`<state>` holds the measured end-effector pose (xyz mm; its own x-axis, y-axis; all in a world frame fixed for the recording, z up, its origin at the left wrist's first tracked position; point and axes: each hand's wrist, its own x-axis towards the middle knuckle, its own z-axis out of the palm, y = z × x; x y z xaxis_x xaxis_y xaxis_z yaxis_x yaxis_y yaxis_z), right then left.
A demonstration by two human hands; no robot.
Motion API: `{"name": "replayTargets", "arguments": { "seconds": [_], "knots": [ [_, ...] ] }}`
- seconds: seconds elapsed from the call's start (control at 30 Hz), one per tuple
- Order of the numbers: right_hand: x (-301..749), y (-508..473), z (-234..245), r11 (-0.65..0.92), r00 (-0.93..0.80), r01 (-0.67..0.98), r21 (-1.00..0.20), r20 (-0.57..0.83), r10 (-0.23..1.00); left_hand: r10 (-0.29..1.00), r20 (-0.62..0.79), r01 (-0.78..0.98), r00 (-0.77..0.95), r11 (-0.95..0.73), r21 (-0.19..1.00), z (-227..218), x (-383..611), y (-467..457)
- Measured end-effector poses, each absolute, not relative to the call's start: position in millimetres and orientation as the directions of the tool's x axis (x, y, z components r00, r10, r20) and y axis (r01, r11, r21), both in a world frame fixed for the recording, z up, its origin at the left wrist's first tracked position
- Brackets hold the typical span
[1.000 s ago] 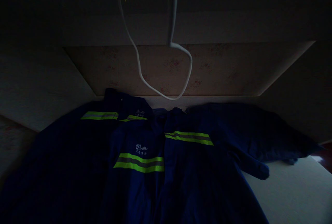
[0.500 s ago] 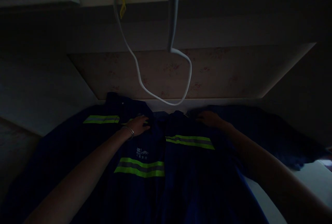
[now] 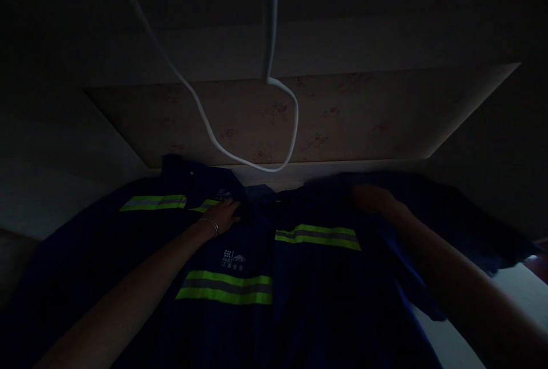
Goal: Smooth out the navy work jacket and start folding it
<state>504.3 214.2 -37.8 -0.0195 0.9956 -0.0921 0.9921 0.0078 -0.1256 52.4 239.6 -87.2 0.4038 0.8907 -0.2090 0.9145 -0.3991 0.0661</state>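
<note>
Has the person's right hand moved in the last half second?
Yes. The right hand slid right, from above the reflective stripe to beyond its outer end.

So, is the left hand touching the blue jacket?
Touching. The head view shows the left hand lying flat on the blue jacket, fingers spread over the cloth, with no gap visible under the palm.

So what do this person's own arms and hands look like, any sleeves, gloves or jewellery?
No sleeves or gloves show. The left hand and right hand are bare, and so are both forearms as far as the picture reaches. A thin silver-coloured metal bangle circles the left wrist. The light is too dim to tell whether the right hand has any ring or marking.
</note>
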Motion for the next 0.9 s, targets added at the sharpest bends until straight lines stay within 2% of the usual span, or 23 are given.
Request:
{"name": "replayTargets", "arguments": {
  "seconds": [0.07,0.13,0.23,0.3,0.33,0.47,0.6,0.7,0.8,0.9],
  "knots": [
    [479,221,-35,-0.002,-0.004,0.992,-0.125,-0.05,0.999,0.892,-0.164,0.907,0.422,-0.415,0.076,-90,58,244],
    [447,232,-37,0.027,-0.035,0.976,-0.215,-0.033,0.999,0.883,-0.131,0.892,0.451,-0.441,0.099,-95,68,249],
    [404,248,-54,-0.086,0.007,0.931,-0.354,-0.218,0.976,0.866,-0.13,0.873,0.483,-0.465,0.146,-105,86,254],
    [387,255,-72,-0.181,0.059,0.92,-0.348,-0.333,0.941,0.866,-0.141,0.872,0.48,-0.453,0.183,-110,95,257],
    [383,257,-80,-0.189,0.063,0.919,-0.346,-0.345,0.936,0.869,-0.145,0.873,0.473,-0.441,0.208,-110,98,260],
    [394,264,-93,-0.138,0.033,0.894,-0.427,-0.244,0.969,0.898,-0.116,0.869,0.425,-0.369,0.329,-99,96,279],
    [417,277,-78,-0.14,0.095,0.834,-0.534,-0.111,0.989,0.929,-0.075,0.87,0.362,-0.308,0.384,-79,89,300],
    [424,290,-68,-0.174,0.173,0.813,-0.556,-0.054,0.983,0.95,-0.044,0.888,0.31,-0.273,0.371,-69,95,310],
    [417,297,-63,-0.146,0.182,0.83,-0.539,0.013,0.983,0.968,-0.007,0.915,0.251,-0.235,0.327,-65,105,314],
    [399,286,-62,-0.108,0.171,0.864,-0.492,0.084,0.982,0.97,-0.044,0.934,0.24,-0.219,0.283,-66,111,314]
  ]
}}
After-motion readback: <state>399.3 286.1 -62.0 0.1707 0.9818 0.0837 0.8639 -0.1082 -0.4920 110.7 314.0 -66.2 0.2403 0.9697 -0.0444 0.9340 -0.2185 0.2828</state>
